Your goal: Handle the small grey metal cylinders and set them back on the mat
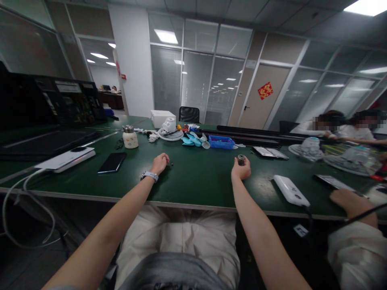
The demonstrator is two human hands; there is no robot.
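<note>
Green worktop [196, 183], right grip [241, 169] closed on small cylinder [241, 159] nearside of blue tray [221, 142], left grip [159, 163] curled shut

A small dark cylinder [241, 159] with a metallic top, stubby and upright, is pinched in the right hand [241, 170] above the green counter [196, 181]. A tiny dark bit [172, 164] lies on the counter, just beside the left hand [159, 162].
</note>
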